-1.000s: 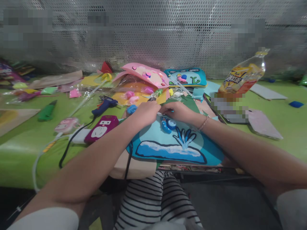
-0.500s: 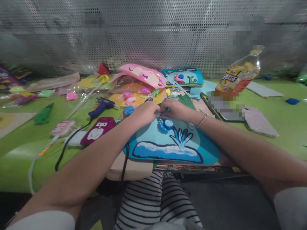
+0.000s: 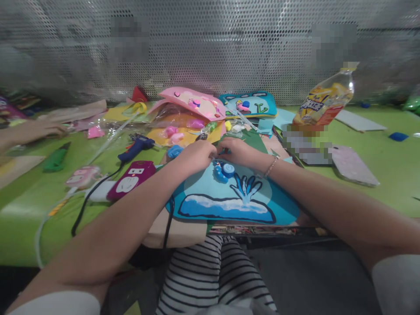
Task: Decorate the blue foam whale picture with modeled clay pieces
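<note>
My left hand (image 3: 201, 155) and my right hand (image 3: 236, 151) meet above the far edge of a blue foam sheet (image 3: 285, 205). The fingers of both are pinched close together, and whatever lies between them is too small or hidden to name. Just below the fingertips, a blue clay snail (image 3: 224, 170) with a pale spiral shell sits on the sheet. Nearer to me the sheet carries a black-outlined blue and white pool shape (image 3: 226, 209) and a blue leafy plant shape (image 3: 246, 189). A lump of blue clay (image 3: 175, 151) lies left of my left hand.
Left are a blue glue gun (image 3: 136, 148), a purple power bank (image 3: 131, 180) with cables and a green cutter (image 3: 57, 158). Behind lie pink (image 3: 188, 101) and teal (image 3: 265, 100) decorated pieces. A bottle (image 3: 324, 100) and phone (image 3: 354, 165) stand right. Another person's hand (image 3: 49, 130) reaches in at left.
Another person's hand and forearm have come in from the left edge. My hands stay pinched together over the snail, with hardly any shift; the view has moved slightly.
</note>
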Demonstrator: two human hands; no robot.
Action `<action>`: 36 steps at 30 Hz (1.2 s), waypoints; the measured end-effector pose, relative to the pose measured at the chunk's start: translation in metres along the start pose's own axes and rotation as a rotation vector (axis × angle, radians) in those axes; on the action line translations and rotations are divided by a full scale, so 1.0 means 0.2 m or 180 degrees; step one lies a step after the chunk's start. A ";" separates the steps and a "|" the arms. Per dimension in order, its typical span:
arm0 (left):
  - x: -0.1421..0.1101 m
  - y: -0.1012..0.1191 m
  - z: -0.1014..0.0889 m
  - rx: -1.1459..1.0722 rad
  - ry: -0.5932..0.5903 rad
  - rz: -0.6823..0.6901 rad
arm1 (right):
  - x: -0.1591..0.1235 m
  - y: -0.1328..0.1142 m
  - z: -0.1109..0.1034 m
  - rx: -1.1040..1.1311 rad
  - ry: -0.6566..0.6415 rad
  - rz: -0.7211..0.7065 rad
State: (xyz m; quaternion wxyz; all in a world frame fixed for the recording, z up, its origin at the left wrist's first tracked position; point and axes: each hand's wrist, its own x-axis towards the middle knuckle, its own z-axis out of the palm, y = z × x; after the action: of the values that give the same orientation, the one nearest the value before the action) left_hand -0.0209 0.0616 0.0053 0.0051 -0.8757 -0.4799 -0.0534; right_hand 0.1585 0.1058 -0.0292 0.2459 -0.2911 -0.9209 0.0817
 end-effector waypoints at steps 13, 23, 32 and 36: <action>0.00 0.01 0.00 0.0249 0.0045 -0.0101 | 0.00 0.01 0.02 -0.0060 -0.0043 0.0034; -0.01 0.06 0.04 0.0997 0.0305 -0.0540 | 0.00 0.00 0.00 0.0032 -0.0037 0.0060; -0.04 0.06 0.06 0.1067 0.0189 -0.0795 | 0.00 -0.04 -0.01 -0.0023 -0.0151 0.0204; -0.04 0.05 0.06 0.1010 0.0222 -0.0726 | 0.01 -0.03 -0.01 -0.0033 -0.0170 0.0214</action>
State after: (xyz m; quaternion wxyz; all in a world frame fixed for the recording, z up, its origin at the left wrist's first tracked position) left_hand -0.0151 0.0508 -0.0070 0.1537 -0.8015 -0.5779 -0.0076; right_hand 0.1557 0.1024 -0.0262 0.2168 -0.3208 -0.9173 0.0929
